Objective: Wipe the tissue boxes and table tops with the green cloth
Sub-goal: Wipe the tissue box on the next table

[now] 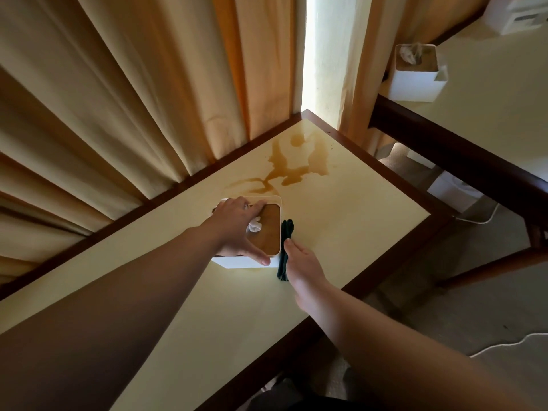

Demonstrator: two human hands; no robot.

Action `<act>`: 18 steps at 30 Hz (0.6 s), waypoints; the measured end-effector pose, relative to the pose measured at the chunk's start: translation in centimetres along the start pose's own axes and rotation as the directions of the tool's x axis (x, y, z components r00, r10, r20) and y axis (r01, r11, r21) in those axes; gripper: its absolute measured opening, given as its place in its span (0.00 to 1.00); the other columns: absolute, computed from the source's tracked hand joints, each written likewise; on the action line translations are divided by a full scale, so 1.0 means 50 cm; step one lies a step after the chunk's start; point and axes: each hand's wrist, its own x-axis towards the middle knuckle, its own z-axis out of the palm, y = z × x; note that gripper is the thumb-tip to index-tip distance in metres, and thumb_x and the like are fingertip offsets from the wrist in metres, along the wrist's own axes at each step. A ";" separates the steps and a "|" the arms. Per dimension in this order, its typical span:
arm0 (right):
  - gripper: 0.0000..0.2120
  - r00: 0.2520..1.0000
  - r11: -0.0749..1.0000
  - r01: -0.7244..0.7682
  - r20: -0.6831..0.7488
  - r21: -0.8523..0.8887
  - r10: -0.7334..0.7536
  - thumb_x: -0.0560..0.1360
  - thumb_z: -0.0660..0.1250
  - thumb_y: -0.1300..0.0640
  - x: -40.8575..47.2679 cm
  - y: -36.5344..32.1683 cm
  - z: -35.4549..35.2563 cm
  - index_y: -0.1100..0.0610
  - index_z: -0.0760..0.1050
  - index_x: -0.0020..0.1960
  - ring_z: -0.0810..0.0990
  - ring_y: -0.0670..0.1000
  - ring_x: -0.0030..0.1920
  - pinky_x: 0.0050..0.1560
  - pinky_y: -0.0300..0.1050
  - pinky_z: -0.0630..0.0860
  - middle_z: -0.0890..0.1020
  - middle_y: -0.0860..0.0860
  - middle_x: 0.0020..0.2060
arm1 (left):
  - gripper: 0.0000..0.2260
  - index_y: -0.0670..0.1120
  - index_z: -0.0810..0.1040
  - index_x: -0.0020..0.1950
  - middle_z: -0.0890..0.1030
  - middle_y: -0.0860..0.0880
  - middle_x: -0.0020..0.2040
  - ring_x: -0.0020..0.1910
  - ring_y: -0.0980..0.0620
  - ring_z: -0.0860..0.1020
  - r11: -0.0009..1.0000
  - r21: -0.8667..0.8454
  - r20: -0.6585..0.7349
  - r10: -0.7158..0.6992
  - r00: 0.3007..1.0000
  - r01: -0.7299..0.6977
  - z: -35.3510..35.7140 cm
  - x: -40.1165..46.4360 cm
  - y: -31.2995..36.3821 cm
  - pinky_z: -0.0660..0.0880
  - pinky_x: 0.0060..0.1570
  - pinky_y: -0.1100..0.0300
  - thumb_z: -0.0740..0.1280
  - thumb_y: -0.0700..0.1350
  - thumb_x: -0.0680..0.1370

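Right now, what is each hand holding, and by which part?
The left hand grips the tissue box across its top edges. The right hand presses the green cloth against the box's side.

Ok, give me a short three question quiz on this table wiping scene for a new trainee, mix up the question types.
1. True or false: the left hand rests on top of the near tissue box.
2. Multiple choice: where is the green cloth? A) draped over the curtain B) against the right side of the near tissue box, under the right hand C) on the far table
3. Fill in: beyond the near box, the table top shows a brown ____.

Key: 1 true; 2 B; 3 spill.
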 end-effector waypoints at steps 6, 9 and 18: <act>0.15 0.997 0.997 0.071 -0.020 -0.033 -0.072 0.86 0.59 0.50 -0.006 -0.063 0.004 0.50 0.84 0.52 0.85 0.54 0.49 0.48 0.46 0.78 0.87 0.54 0.50 | 0.65 0.60 0.46 0.83 0.63 0.49 0.75 0.73 0.42 0.62 1.000 -0.024 -0.002 -0.018 1.000 0.017 0.001 -0.003 0.001 0.64 0.73 0.45 0.70 0.81 0.53; 0.09 0.990 0.989 0.127 -0.051 -0.076 -0.131 0.83 0.66 0.51 0.000 -0.077 0.006 0.49 0.83 0.47 0.86 0.53 0.46 0.46 0.47 0.81 0.88 0.53 0.45 | 0.65 0.61 0.45 0.83 0.63 0.50 0.76 0.74 0.43 0.61 0.999 -0.031 0.001 -0.021 1.000 0.021 0.003 -0.002 0.000 0.64 0.73 0.44 0.68 0.82 0.52; 0.10 0.958 0.941 0.213 -0.133 -0.263 -0.254 0.82 0.64 0.55 0.030 -0.100 -0.067 0.55 0.82 0.47 0.84 0.59 0.46 0.46 0.53 0.82 0.85 0.56 0.43 | 0.63 0.58 0.45 0.84 0.62 0.49 0.79 0.76 0.43 0.61 1.000 0.011 -0.010 0.003 1.000 -0.003 0.001 -0.005 0.005 0.61 0.75 0.45 0.72 0.79 0.58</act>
